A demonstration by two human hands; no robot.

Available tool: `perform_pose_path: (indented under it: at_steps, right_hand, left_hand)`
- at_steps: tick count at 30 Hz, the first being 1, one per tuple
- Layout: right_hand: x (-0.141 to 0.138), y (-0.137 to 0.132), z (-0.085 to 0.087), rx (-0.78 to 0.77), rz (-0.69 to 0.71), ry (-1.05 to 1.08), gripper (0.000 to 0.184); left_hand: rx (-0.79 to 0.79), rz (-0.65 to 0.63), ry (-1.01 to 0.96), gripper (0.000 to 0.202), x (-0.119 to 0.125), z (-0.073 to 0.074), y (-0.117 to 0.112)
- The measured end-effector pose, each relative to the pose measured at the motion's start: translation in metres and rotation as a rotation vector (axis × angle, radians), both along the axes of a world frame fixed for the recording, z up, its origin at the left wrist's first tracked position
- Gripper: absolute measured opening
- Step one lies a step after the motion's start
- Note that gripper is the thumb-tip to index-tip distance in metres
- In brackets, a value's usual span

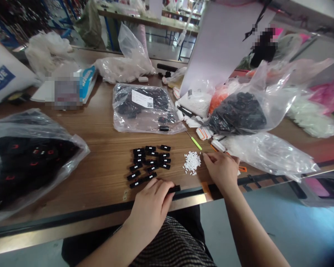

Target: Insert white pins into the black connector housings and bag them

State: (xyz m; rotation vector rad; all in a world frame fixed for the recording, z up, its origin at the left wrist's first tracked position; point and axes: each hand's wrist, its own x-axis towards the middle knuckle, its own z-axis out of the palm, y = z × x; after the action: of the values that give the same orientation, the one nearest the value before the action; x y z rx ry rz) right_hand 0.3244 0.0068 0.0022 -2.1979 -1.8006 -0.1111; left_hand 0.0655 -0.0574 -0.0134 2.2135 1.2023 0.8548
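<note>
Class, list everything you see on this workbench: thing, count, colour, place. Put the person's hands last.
black clips: about twenty, black with white marks, table centre
white pellets: one pile, white, right of the clips
green-handled pick: one, green, behind the pellets
labelled bag: one, clear, black parts inside, behind the clips
left bag: one, clear, black parts, table left
right bag: one, clear, black parts, table right
table: one, brown wood
left hand: fingers on a lone clip at the near edge
right hand: fingers beside the pellets
</note>
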Motion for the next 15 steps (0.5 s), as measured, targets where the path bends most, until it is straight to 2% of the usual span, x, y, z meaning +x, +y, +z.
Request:
perform_pose_path:
  at_steps: [3,7,10,12,15]
  right_hand:
    - [-0.006,0.0,0.003,-0.022,-0.005,0.003,0.034]
    - [0.001,0.007,0.004,-0.083,-0.015,0.084,0.028]
    - [0.005,0.008,0.007,-0.062,-0.006,0.171,0.022]
    - [-0.001,0.001,0.011,-0.006,0.066,0.254,0.021]
    - [-0.022,-0.021,0.022,-0.016,0.321,0.459,0.021]
  left_hand:
    - [-0.005,0.002,-0.01,0.015,0.0,-0.001,-0.001]
    - [0.014,0.0,-0.033,0.014,0.0,-0.001,0.0]
    - [-0.002,0.007,-0.081,0.016,0.0,-0.001,0.001]
    - [-0.017,0.007,-0.113,0.017,-0.001,-0.001,0.001]
    - [-0.024,0.021,-0.124,0.014,-0.001,0.001,0.002]
